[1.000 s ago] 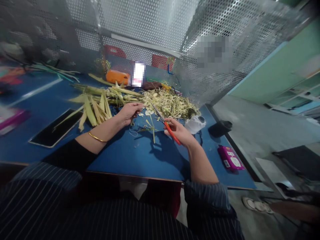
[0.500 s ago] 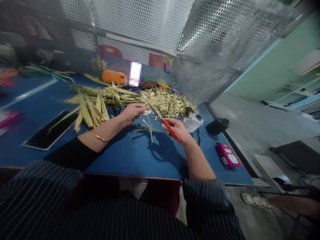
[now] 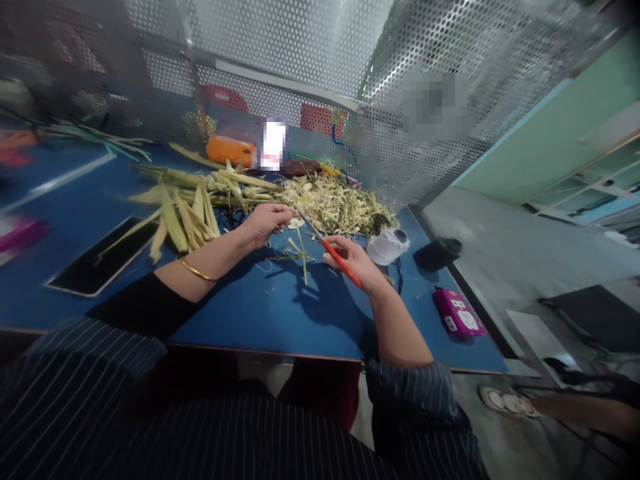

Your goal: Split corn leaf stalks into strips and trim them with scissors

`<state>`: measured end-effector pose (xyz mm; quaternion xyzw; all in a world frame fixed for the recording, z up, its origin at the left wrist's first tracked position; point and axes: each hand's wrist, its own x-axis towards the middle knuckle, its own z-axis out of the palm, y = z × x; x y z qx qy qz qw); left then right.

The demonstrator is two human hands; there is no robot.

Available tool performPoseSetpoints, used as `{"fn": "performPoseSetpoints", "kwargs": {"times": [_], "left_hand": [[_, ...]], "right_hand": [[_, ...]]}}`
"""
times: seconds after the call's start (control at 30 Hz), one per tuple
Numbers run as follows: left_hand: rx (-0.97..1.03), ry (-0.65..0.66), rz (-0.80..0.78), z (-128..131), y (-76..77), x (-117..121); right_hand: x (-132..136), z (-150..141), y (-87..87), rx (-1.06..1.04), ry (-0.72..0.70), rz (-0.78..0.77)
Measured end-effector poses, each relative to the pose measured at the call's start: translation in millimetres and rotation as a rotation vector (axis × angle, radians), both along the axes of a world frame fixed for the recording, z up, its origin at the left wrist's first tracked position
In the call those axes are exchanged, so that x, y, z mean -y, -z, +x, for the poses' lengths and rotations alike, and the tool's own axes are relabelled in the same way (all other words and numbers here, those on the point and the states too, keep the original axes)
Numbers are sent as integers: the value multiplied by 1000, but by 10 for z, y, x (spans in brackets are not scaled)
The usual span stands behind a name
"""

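Note:
My right hand point(image 3: 354, 261) is closed round the red handles of a pair of scissors point(image 3: 342, 261), whose blades point up and left toward my other hand. The fingers of my left hand point(image 3: 270, 223) are pinched together close to the blade tips; what they hold is too small to make out. Below the hands, thin pale-green strips tied in a cross shape point(image 3: 303, 257) lie on the blue table point(image 3: 240, 313). Behind them spreads a heap of shredded dry husk pieces point(image 3: 345, 200). Long corn husks point(image 3: 175, 223) lie to the left, beside my left forearm.
A white roll in plastic point(image 3: 387, 247), a black cup point(image 3: 438, 255) and a purple tissue pack point(image 3: 459, 312) stand on the right. A dark flat panel point(image 3: 100, 260) lies left. At the back are an orange pack point(image 3: 230, 151), a bright phone point(image 3: 273, 145) and a perforated metal screen point(image 3: 300, 40).
Both hands keep nearly the same place and hold. The scissors' blades look slightly closer together, and the whole view has shifted a little.

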<state>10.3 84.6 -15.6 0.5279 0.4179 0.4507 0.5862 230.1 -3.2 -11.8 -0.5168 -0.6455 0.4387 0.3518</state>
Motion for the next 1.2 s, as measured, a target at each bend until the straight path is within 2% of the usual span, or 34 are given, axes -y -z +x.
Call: {"fn": "performPoseSetpoints", "kwargs": {"times": [0.37, 0.53, 0.63, 0.8, 0.97, 1.2], "left_hand": [[-58, 15, 46, -5, 52, -17], [-55, -7, 36, -2, 41, -25], [-2, -51, -15, -35, -32, -21], [218, -85, -45, -177, -263, 31], [269, -89, -4, -278, -408, 124], [285, -78, 5, -253, -397, 217]], "right_hand": [[10, -15, -13, -11, 6, -3], [6, -48, -1, -75, 71, 7], [-22, -54, 18, -174, 149, 38], [-20, -79, -4, -334, 261, 195], [-5, -190, -100, -438, 235, 237], [-294, -600, -397, -375, 129, 328]]}}
